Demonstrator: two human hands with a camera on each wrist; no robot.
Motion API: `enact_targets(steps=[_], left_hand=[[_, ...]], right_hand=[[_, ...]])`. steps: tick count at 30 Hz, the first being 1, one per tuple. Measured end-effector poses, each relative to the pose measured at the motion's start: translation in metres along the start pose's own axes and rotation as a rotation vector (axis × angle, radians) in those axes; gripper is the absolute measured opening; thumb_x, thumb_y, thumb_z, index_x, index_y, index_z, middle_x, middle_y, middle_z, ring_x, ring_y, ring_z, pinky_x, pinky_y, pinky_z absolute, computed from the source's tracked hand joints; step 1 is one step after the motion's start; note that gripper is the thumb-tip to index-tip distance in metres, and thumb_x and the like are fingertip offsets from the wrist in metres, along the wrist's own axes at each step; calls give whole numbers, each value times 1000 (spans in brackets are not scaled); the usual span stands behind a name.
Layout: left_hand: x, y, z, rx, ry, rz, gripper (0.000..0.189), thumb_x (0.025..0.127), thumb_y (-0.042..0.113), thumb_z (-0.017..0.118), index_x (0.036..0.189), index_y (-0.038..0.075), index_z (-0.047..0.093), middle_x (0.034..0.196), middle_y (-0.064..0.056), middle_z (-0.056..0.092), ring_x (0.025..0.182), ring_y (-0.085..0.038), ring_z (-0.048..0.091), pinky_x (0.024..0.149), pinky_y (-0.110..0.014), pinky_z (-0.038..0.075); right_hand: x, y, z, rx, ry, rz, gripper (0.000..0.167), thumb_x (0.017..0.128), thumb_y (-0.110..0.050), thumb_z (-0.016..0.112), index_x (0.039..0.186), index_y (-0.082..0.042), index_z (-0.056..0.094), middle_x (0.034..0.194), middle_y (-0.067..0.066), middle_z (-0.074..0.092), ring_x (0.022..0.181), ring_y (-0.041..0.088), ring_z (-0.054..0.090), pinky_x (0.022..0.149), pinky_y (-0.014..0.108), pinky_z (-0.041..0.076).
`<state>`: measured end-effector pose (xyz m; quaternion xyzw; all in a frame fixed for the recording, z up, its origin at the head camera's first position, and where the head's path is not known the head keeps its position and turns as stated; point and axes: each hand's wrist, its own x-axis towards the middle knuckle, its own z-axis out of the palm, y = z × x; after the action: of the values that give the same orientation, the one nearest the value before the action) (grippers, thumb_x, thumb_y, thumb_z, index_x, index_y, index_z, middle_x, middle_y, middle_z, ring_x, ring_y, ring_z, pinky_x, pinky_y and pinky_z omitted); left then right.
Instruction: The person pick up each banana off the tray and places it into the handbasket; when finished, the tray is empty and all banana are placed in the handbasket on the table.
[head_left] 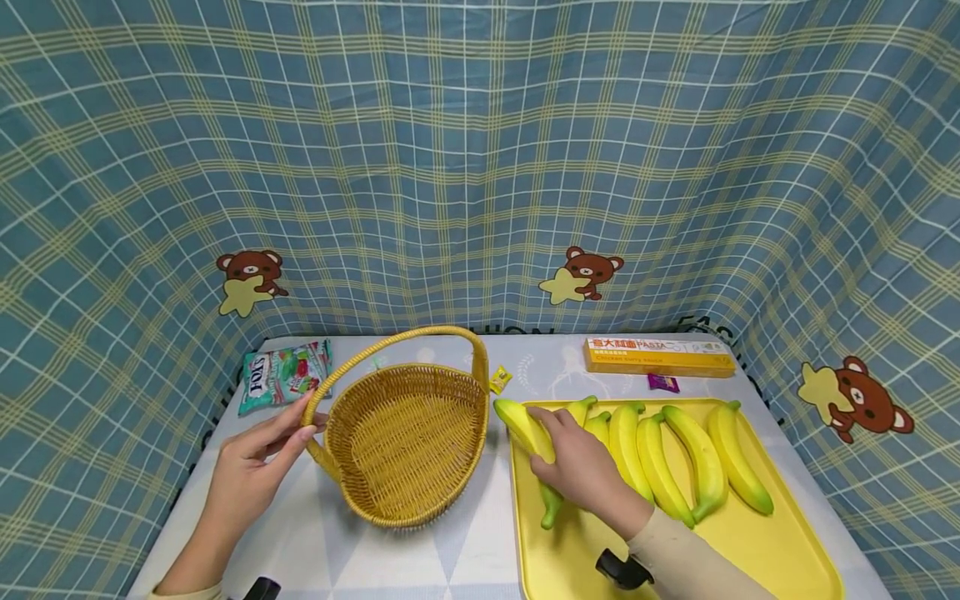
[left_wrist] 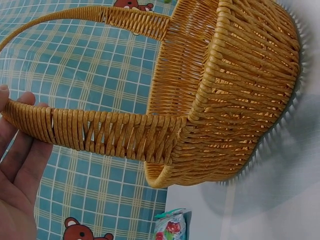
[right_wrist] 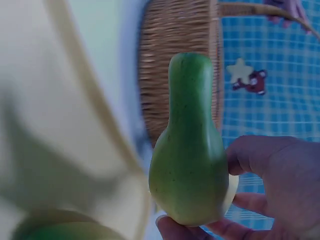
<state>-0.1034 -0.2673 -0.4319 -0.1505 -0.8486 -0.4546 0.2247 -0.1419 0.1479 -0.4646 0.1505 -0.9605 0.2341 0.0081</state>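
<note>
I have a curved yellow plastic-looking banana [head_left: 528, 429] over the left edge of the yellow tray [head_left: 750, 554].
The right hand [head_left: 577, 454] wraps its fingers round the middle, likely for balance; more yellow bananas [head_left: 660, 471] lie side by side. Farther left, the left hand [head_left: 255, 462] pinches the golden wicker basket [head_left: 408, 450] by its handle, presumably steadying it. On the table [head_left: 390, 571], far off, sit a teal candy bag [head_left: 285, 375] and orange pasta box [head_left: 656, 358].
</note>
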Motion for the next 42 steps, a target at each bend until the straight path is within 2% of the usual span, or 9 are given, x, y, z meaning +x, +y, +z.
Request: enact_targets(steps=[8,13,18,21,25,28,31,37,42], left_hand=[[-1,0,2,-45,32,8,55,87,-17,69,139,3,62,112,7,74,101,6,67,81,-10,54],[-1,-1,1,-27,29,3,54,88,-15,69,139,3,62,111,13,73,101,6,67,81,-10,54],[0,-2,1,-4,17,-5,54,90,-11,70,140,6,61,111,22,70,101,6,67,82,-12,54],[1,0,2,-13,20,-16,54,90,-11,69,140,7,62,111,15,73,100,5,67,82,-12,55],[2,3,4,-9,27,-24,54,90,-11,70,140,9,63,110,1,75,100,6,67,82,-11,54],[2,4,6,2,24,-22,53,90,-10,70,140,8,62,109,-7,76,100,6,67,82,-11,54],[3,5,6,10,23,-25,53,91,-9,70,140,8,62,108,-10,76,99,6,67,82,-11,54],[3,5,4,13,29,-8,53,91,-9,69,140,8,62,107,-8,76,99,5,67,82,-11,54],[2,3,3,6,35,4,54,91,-11,69,140,8,62,106,-6,77,99,5,67,83,-11,54]], right_hand=[[10,-32,-23,48,-43,-84,64,89,-31,75,148,-25,52,119,2,59,66,9,49,54,26,44],[31,-59,-19,53,-88,-159,63,90,-31,71,150,-24,51,114,2,58,65,9,49,51,25,44],[62,-85,-3,52,-152,-190,63,92,-32,68,152,-24,48,120,6,58,67,11,52,51,26,45],[81,-100,11,32,-185,-196,63,94,-32,68,153,-24,47,126,9,59,69,12,52,52,26,46],[97,-118,34,-8,-227,-203,63,93,-32,69,152,-24,48,121,7,59,67,11,52,51,24,45],[103,-129,52,-39,-273,-200,64,93,-32,71,152,-23,48,116,7,57,67,10,52,50,23,46],[106,-140,68,-80,-308,-192,65,94,-33,73,153,-24,48,118,6,58,70,10,52,52,22,45],[112,-157,90,-123,-352,-166,68,95,-34,72,156,-28,43,127,6,56,69,10,53,49,22,47],[113,-164,99,-143,-398,-129,73,96,-35,72,159,-28,37,137,11,53,65,11,54,48,23,47]])
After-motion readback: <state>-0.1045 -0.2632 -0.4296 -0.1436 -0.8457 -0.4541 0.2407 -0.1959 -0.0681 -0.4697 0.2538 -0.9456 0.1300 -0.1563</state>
